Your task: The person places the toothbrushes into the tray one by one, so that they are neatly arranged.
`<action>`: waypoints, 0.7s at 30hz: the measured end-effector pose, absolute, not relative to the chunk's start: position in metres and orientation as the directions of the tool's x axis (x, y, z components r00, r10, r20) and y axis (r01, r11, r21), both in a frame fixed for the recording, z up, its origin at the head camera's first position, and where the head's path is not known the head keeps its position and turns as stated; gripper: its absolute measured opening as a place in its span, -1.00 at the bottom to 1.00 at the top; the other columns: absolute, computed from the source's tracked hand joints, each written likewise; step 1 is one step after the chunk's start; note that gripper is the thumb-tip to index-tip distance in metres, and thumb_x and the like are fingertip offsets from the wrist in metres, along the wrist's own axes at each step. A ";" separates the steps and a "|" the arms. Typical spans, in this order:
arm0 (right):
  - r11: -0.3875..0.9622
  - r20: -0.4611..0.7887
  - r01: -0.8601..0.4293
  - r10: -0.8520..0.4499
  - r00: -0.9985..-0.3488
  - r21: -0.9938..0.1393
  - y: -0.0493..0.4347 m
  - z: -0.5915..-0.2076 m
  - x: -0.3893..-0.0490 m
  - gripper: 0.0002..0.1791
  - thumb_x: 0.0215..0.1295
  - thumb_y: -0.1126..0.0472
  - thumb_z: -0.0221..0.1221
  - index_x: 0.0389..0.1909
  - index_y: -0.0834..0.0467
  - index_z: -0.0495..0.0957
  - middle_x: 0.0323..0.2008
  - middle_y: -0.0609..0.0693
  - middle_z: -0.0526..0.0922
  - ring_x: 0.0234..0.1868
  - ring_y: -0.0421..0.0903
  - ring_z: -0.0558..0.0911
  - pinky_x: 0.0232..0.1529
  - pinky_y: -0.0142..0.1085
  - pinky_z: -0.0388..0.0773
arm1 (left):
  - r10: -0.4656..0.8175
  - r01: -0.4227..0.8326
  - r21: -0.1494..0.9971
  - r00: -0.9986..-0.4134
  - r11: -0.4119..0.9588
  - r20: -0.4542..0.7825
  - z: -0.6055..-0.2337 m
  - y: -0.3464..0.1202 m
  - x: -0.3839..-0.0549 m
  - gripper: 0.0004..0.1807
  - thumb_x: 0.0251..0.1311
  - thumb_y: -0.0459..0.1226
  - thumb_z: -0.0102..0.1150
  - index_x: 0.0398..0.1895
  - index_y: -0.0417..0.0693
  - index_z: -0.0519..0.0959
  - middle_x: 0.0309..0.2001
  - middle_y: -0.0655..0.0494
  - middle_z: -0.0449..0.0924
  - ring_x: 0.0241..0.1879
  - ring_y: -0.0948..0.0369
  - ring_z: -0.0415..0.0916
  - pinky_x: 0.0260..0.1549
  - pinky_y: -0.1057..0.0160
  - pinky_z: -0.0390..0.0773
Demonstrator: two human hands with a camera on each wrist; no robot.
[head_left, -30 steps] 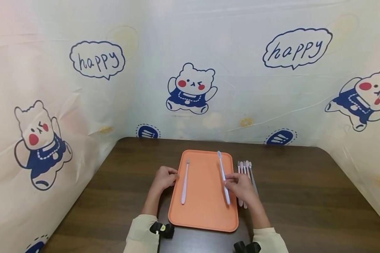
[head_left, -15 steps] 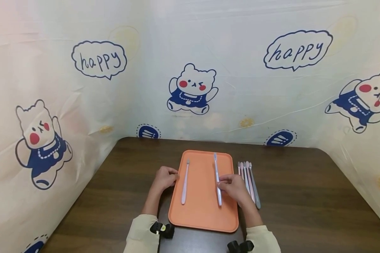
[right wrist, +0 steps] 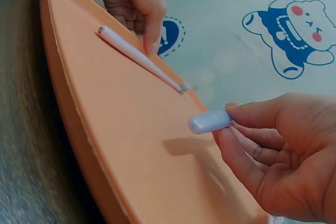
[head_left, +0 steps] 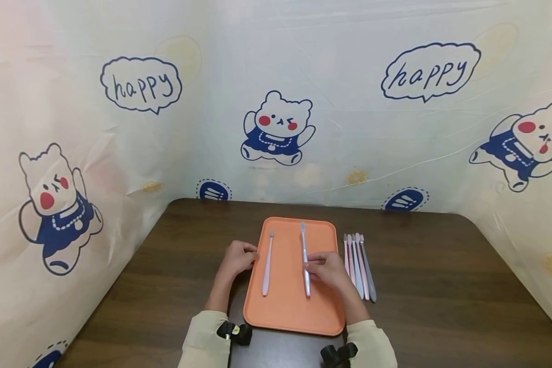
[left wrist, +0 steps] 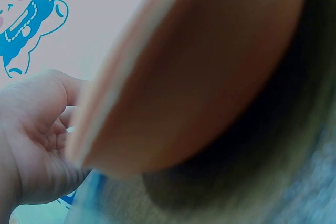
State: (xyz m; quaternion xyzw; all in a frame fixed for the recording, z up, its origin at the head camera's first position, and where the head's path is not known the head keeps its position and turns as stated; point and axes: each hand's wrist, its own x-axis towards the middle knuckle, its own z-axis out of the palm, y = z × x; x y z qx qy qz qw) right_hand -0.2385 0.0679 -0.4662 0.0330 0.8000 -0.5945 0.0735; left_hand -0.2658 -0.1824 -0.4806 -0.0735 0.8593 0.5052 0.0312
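Note:
My right hand [head_left: 328, 269] pinches a pale blue toothbrush [head_left: 305, 278] between thumb and fingers, above the middle of an orange tray [head_left: 285, 317]. In the right wrist view, the toothbrush's rounded handle end [right wrist: 207, 123] pokes out of the grip and casts a shadow on the tray. A pale pink toothbrush [head_left: 267, 271] lies along the tray's left side, bristle end away from me. At the tray's left edge my left hand [head_left: 238, 257] grips the rim. The left wrist view has that hand [left wrist: 44, 135] at the blurred tray side, some fingers hidden.
To the right of the tray, several toothbrushes [head_left: 359, 266] in pink, blue and grey lie side by side on the dark wooden table [head_left: 432, 286]. A pale printed curtain [head_left: 349, 76] surrounds the table's back and sides.
My right hand has carried the pale blue toothbrush leftward, from the tray's right side to its middle. The left hand has stayed at the rim.

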 end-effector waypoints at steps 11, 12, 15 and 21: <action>0.248 -0.172 0.153 -0.057 -0.983 -0.957 0.055 -0.465 -0.240 -0.74 0.20 0.45 0.32 -0.09 0.46 0.66 -0.29 0.27 0.78 -0.40 -0.15 0.72 -0.38 -0.30 0.73 | -0.101 -0.156 0.864 -0.987 0.478 -0.122 -0.479 -0.183 -0.268 -0.77 0.23 -0.39 0.22 -0.14 -0.32 0.75 -0.12 -0.22 0.75 -0.35 0.19 0.72 -0.31 0.18 0.77; 0.244 -0.178 0.159 -0.057 -0.982 -0.957 0.053 -0.465 -0.240 -0.73 0.20 0.45 0.32 -0.09 0.46 0.66 -0.28 0.28 0.79 -0.39 -0.15 0.72 -0.37 -0.30 0.74 | -0.100 -0.153 0.865 -0.988 0.479 -0.120 -0.479 -0.183 -0.268 -0.78 0.23 -0.39 0.21 -0.14 -0.32 0.75 -0.12 -0.22 0.75 -0.35 0.19 0.72 -0.31 0.18 0.77; 0.255 -0.189 0.170 -0.054 -0.980 -0.952 0.049 -0.465 -0.239 -0.74 0.20 0.44 0.33 -0.09 0.45 0.67 -0.28 0.28 0.79 -0.40 -0.16 0.73 -0.35 -0.29 0.74 | -0.098 -0.153 0.863 -0.988 0.482 -0.120 -0.480 -0.183 -0.268 -0.78 0.23 -0.39 0.21 -0.14 -0.31 0.75 -0.12 -0.21 0.75 -0.35 0.19 0.71 -0.32 0.18 0.77; 0.270 -0.198 0.172 -0.071 -0.978 -0.947 0.040 -0.466 -0.241 -0.73 0.22 0.43 0.32 -0.07 0.45 0.66 -0.25 0.29 0.79 -0.39 -0.16 0.73 -0.35 -0.30 0.75 | -0.094 -0.149 0.861 -0.989 0.487 -0.117 -0.481 -0.183 -0.267 -0.77 0.24 -0.39 0.20 -0.13 -0.31 0.75 -0.12 -0.23 0.75 -0.36 0.19 0.71 -0.33 0.19 0.77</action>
